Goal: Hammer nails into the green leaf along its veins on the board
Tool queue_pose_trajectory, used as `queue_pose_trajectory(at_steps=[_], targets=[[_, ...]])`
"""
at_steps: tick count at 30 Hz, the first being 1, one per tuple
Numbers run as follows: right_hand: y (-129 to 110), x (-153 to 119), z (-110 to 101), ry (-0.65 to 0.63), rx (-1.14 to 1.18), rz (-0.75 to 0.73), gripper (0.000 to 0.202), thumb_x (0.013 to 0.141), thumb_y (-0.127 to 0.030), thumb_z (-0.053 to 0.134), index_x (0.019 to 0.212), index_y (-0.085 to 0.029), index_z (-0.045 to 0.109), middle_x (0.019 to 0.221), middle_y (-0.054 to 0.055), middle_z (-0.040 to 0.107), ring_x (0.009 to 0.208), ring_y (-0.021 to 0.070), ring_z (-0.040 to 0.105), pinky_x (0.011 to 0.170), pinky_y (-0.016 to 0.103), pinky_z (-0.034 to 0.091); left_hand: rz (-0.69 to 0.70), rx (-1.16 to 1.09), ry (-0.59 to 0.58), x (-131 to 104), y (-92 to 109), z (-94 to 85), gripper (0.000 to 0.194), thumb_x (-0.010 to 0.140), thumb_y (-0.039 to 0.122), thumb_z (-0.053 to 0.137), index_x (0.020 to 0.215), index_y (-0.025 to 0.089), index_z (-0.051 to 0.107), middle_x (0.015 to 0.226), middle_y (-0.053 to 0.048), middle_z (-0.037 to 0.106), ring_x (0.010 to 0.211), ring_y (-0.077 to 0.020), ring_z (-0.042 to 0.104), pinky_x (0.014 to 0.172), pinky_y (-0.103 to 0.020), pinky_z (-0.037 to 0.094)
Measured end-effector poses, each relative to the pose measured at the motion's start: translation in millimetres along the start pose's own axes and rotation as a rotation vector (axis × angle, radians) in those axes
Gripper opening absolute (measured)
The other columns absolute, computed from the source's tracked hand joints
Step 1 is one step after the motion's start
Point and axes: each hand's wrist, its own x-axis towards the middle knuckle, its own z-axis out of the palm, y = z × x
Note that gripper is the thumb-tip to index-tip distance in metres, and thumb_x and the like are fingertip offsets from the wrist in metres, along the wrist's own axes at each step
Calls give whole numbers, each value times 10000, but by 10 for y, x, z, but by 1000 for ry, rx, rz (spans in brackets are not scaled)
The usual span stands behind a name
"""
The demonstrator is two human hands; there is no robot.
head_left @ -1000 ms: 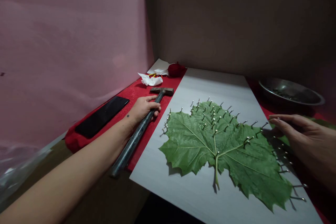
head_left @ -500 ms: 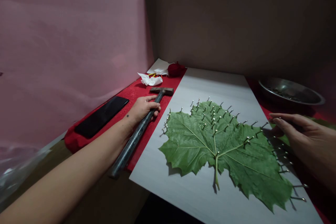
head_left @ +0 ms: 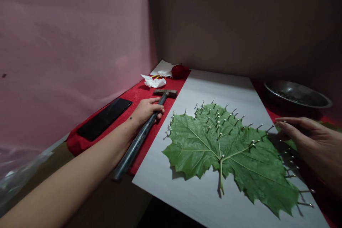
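Observation:
My left hand (head_left: 150,109) is closed around the dark handle of a hammer (head_left: 139,144), just below its rusty head. The hammer lies on the red cloth beside a white board (head_left: 216,84). On that board a large green leaf (head_left: 197,149) is fixed by several nails (head_left: 218,123) standing along its upper and right edges, its veins and its stem joint. At the leaf's right side, my right hand (head_left: 310,135) is pinched, thumb against index finger. A small glint like a nail head shows at its fingertips; the rest of that nail is hidden.
Left of the hammer lies a black phone (head_left: 105,118) on the red cloth (head_left: 141,94). Crumpled white tissue (head_left: 153,81) and a dark red ball (head_left: 179,71) are at the back. A metal bowl (head_left: 317,101) with small pieces inside stands back right. Walls rise behind and left.
The whole view has shifted very slightly. Both hands keep their places, the left on the hammer and the right by the leaf's right edge.

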Motion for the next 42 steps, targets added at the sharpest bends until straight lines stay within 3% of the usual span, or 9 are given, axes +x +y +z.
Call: queue_pose_trajectory(at_steps=[6,17,24,32,42], targets=[[-11,-24,-20,-2,18,54,442,462,-595,583,729,-255,673,700,29,697,692,285,660,658,398,485,-1,-1,-5,14,-19,-16,391,659,100,601,1049,110,592,611,-18,630,379,-89,506,309,-186,359],[3,0,-11,24,-35,-5,426,497,-617,598,695,-244,657,554,21,657,518,261,620,470,355,421,-5,-7,1,-9,7,1,376,650,103,617,1025,111,604,603,-24,637,376,-89,505,321,-188,360],[-5,-6,-29,1,-21,32,421,507,-591,592,737,-247,671,639,22,680,621,265,643,581,373,451,-4,-4,0,-18,5,1,395,659,102,602,1053,101,588,609,-21,637,381,-95,507,311,-194,371],[18,-3,17,17,-6,-61,440,531,-577,551,767,-236,698,792,36,707,758,279,650,752,417,471,-10,-5,5,-10,18,13,436,665,98,598,1099,91,562,606,-22,634,379,-95,506,316,-192,370],[9,-21,-13,22,-12,-133,406,588,-537,512,772,-235,710,868,34,712,817,262,651,768,395,492,-10,-8,11,-20,12,7,420,657,99,606,1077,105,589,606,-20,635,381,-94,507,320,-193,366]])
